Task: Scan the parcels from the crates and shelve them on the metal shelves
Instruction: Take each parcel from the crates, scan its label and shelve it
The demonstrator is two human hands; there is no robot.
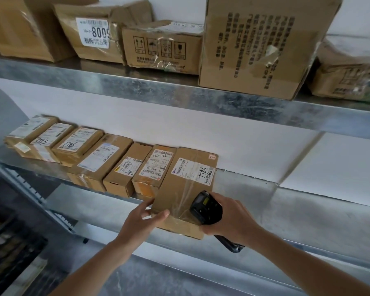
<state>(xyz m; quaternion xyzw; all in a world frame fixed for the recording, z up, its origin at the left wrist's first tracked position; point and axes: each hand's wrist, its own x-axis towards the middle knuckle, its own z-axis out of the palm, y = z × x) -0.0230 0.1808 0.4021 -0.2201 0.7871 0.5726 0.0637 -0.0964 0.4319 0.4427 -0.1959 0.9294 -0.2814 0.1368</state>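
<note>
A brown cardboard parcel (187,184) with a white label marked 7786 lies on the middle metal shelf (297,212), its near end sticking out over the shelf's front edge. My left hand (143,218) holds the parcel's near left corner, thumb on top and fingers along its side. My right hand (233,218) grips a black handheld scanner (205,208) and rests against the parcel's near right corner. The scanner's head lies over the parcel's taped top.
Several labelled parcels (98,159) sit in a row to the left on the same shelf. Bigger cartons (259,45) stand on the upper shelf (137,86). A dark crate (11,248) is at the lower left. The shelf surface to the right of the parcel is bare.
</note>
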